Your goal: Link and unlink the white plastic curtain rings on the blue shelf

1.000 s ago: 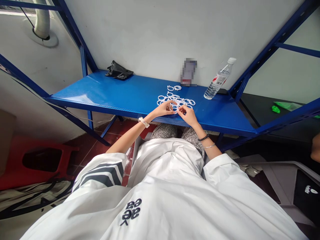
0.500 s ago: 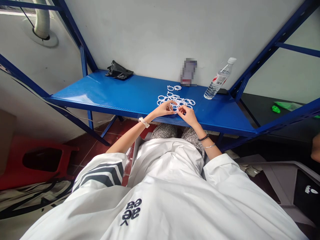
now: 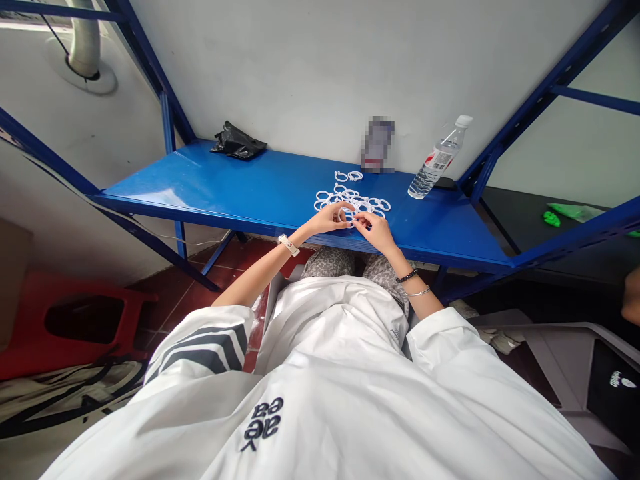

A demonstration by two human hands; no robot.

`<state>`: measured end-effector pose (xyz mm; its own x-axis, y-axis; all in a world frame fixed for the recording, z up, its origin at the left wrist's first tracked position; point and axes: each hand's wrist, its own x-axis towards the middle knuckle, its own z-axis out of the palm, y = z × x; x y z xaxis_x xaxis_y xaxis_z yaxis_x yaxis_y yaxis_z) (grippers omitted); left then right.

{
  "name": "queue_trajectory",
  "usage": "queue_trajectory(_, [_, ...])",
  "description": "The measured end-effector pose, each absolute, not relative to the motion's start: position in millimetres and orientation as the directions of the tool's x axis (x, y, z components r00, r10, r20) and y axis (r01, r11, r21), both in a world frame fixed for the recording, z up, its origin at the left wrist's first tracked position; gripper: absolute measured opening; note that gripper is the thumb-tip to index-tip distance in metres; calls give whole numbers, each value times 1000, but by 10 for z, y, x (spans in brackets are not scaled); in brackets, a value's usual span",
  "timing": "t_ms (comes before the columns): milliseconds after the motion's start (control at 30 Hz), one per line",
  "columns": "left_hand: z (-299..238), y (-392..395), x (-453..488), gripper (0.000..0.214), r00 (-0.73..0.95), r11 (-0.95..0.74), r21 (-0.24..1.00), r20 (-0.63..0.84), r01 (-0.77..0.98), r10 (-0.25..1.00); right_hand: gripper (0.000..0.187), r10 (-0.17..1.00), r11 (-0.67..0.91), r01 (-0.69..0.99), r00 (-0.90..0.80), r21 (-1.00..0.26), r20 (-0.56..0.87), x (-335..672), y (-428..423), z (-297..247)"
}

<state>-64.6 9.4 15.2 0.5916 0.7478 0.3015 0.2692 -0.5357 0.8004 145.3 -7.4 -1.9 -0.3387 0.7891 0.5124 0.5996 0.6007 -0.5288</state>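
Over the front edge of the blue table (image 3: 280,180), my left hand (image 3: 327,219) curls its thumb and fingers around a white ring (image 3: 342,215). My right hand (image 3: 374,230) pinches at the right side of that ring, fingertips close to the left thumb. Whether a small part sits in the right fingertips is too small to tell. Just beyond the hands lies a loose pile of white rings (image 3: 349,194), each with a small loop or knob. Farther back, a few more white rings (image 3: 355,176) lie apart from the pile.
A clear water bottle (image 3: 434,163) stands at the right rear, beside a flat dark object (image 3: 445,182). A blurred-out upright object (image 3: 378,145) leans by the wall. At the left rear lies a black plastic bag (image 3: 239,141). Blue metal posts (image 3: 167,120) frame the table.
The ring between my hands has tilted slightly, and my right fingertips have shifted a little. The pile and everything else on the table look the same.
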Motion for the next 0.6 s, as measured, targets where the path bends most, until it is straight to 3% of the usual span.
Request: queue_trajectory(600, [97, 142, -665, 60, 623, -559, 798, 323, 225, 713, 26, 786, 599, 640, -357, -480, 505, 1455, -69, -19])
